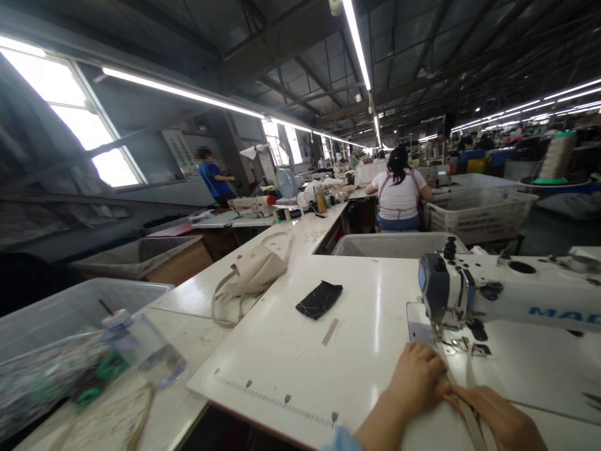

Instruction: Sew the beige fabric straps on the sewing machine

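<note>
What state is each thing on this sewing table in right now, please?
left hand, flat, pressing beige strap
right hand, resting on strap, grip unclear
beige strap, laid flat, running up to sewing machine
black fabric piece, lying loose, untouched
cream bag, slumped
clear bottle, lying tilted, capped

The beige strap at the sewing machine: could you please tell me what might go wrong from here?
The left hand lies close to the presser foot of the sewing machine; its fingers could drift towards the needle. The beige strap, guided between it and the right hand, may skew, so the seam could run crooked.
</note>
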A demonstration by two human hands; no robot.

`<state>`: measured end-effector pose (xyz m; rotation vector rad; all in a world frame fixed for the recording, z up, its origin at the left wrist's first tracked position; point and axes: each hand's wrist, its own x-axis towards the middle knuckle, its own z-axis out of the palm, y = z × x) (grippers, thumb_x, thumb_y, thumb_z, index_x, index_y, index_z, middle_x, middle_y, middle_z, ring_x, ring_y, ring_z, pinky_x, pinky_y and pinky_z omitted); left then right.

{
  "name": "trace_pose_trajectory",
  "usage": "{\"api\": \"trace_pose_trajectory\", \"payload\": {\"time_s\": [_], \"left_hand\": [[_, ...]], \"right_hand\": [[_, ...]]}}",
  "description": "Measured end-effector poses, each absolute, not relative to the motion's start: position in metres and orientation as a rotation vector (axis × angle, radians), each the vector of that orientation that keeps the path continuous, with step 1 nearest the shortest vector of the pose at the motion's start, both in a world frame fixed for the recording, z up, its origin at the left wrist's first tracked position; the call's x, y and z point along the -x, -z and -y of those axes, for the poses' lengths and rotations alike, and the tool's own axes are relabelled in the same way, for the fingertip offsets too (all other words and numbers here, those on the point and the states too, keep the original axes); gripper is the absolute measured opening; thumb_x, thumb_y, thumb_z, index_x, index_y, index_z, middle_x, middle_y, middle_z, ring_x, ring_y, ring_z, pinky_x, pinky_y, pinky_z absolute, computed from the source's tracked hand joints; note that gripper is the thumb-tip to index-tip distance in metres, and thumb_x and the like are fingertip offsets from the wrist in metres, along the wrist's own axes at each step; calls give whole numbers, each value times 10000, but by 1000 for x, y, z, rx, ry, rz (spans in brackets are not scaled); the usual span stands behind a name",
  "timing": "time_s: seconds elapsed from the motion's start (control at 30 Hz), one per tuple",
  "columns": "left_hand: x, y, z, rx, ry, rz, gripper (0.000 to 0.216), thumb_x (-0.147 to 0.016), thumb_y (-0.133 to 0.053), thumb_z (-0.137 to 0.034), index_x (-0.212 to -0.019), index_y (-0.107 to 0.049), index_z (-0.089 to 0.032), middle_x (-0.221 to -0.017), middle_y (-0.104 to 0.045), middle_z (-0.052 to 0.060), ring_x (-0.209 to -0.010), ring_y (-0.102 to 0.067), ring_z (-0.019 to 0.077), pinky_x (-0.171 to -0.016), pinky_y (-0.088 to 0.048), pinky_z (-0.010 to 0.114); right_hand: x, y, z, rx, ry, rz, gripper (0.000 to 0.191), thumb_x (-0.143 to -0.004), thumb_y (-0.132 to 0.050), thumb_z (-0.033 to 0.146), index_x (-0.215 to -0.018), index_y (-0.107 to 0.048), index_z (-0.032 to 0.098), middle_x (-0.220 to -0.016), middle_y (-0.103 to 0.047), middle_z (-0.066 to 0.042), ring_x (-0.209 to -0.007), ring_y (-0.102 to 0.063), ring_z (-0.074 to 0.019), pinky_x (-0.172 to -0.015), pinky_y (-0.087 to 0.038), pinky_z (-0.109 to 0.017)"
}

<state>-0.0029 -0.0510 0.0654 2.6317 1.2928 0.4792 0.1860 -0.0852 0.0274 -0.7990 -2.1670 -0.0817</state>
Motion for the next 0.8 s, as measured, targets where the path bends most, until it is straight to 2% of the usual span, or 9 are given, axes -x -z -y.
{"api": "trace_pose_trajectory", "payload": {"time_s": [0.13, 0.37, 0.53, 0.67, 0.73, 0.8], "left_hand": [[-1, -77, 49, -2630, -526, -1305, 161, -763, -607, -246, -907, -600, -176, -944, -616, 58, -925, -540, 204, -841, -403, 332], [-5, -86, 41, -2601, -646, -1271, 140, -786, -590, -220, -922, -597, -190, -975, -611, 45, -978, -534, 203, -876, -408, 343], [-5, -86, 41, -2644, -633, -1253, 129, -766, -588, -182, -895, -587, -189, -992, -612, 48, -971, -539, 209, -876, -414, 357], [-4, -87, 40, -2651, -629, -1243, 130, -786, -567, -201, -914, -588, -196, -1000, -610, 56, -986, -536, 220, -875, -414, 369], [-4, -87, 40, -2651, -630, -1242, 139, -796, -564, -219, -931, -589, -196, -1001, -610, 59, -988, -535, 224, -875, -414, 375], [-4, -88, 40, -2649, -631, -1236, 139, -803, -564, -232, -935, -589, -195, -1004, -611, 57, -986, -534, 223, -873, -415, 374]], "right_hand": [[-180, -47, 96, 949, -21, 2117, 219, -906, -483, 298, -993, -654, 192, -781, -655, -42, -706, -633, -158, -660, -515, -253], [-182, -55, 96, 1072, -187, 2099, 204, -915, -467, 241, -1039, -619, 184, -799, -627, -42, -737, -610, -164, -667, -517, -291], [-182, -56, 93, 1113, -143, 2002, 293, -932, -361, 183, -1136, -572, 189, -970, -638, -68, -907, -613, -183, -775, -542, -328], [-179, -61, 92, 1141, 20, 1848, 348, -933, -385, 219, -1262, -482, 164, -1179, -561, -115, -1082, -548, -223, -900, -501, -381], [-180, -63, 95, 1212, 54, 1808, 357, -931, -407, 246, -1268, -480, 153, -1211, -522, -139, -1060, -553, -228, -874, -506, -374], [-181, -65, 100, 1265, 63, 1814, 345, -934, -408, 265, -1236, -514, 137, -1080, -558, -138, -921, -593, -201, -758, -526, -323]]}}
